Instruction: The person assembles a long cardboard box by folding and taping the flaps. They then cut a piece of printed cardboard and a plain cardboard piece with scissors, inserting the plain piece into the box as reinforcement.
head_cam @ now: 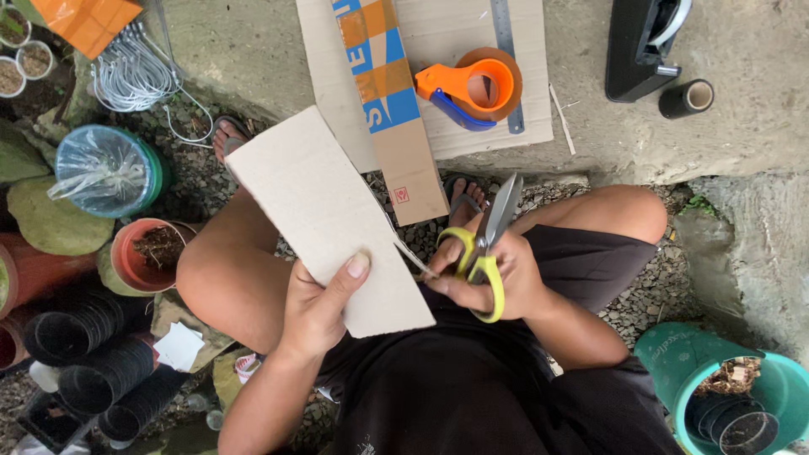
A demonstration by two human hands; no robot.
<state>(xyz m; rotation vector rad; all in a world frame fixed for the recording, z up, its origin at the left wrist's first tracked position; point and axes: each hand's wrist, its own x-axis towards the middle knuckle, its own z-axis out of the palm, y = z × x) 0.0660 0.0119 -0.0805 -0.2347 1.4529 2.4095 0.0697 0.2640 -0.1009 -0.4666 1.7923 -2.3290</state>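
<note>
Left hand [316, 307] fingers grip the cardboard strip [329, 215], its long axis running up-left; right hand [493, 282] fingers clasp scissors [487, 244] just beside its near edge.

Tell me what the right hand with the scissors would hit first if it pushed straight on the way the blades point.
The right hand holds yellow-handled scissors, blades aimed up and away. That line passes by a sandalled foot, then likely meets the concrete ledge edge near the metal ruler. Depth is unclear.

Soft, even daylight is filling the scene, casting only faint shadows. The picture is staying sharp throughout, without glare, while the wide lens is bending the edges slightly.
</note>
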